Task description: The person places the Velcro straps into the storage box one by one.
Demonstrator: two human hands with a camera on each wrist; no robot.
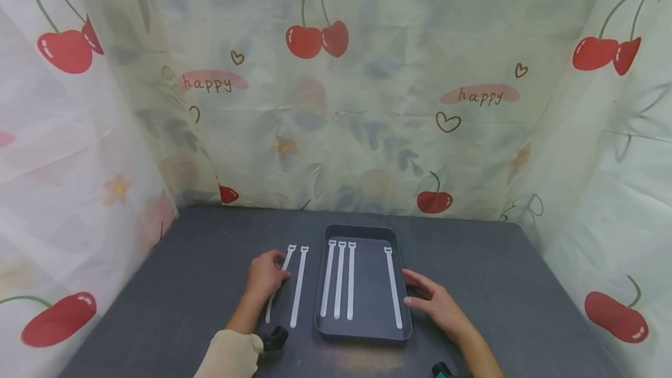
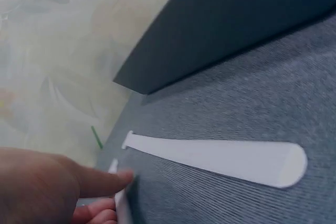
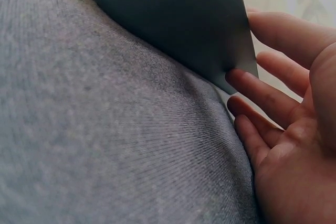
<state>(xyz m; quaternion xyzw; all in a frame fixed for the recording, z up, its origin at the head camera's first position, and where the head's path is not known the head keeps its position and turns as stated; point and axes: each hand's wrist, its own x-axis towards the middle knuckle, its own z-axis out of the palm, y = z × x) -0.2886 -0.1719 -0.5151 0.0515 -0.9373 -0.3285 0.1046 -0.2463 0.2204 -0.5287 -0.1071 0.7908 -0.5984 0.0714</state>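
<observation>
My left hand [image 1: 265, 276] pinches a white cable strap [image 1: 269, 308] left of the tray, thumb on one side and fingers on the other. Its slotted head points to the back; part of its length is hidden by the hand. A second white strap [image 1: 299, 289] lies on the table just to the right, also seen flat in the left wrist view [image 2: 226, 161]. In the dark tray [image 1: 371, 284] lie three straps [image 1: 340, 282] side by side at left and a single strap [image 1: 393, 287] at right. My right hand [image 1: 433, 302] touches the tray's right wall with extended fingers [image 3: 268, 95].
The dark cloth-covered table [image 1: 472, 261] extends on both sides of the tray. A printed curtain [image 1: 367, 150] with cherries hangs along the back and both sides. A black wrist device [image 1: 275, 339] sits at the left cuff, near the second strap's rounded end.
</observation>
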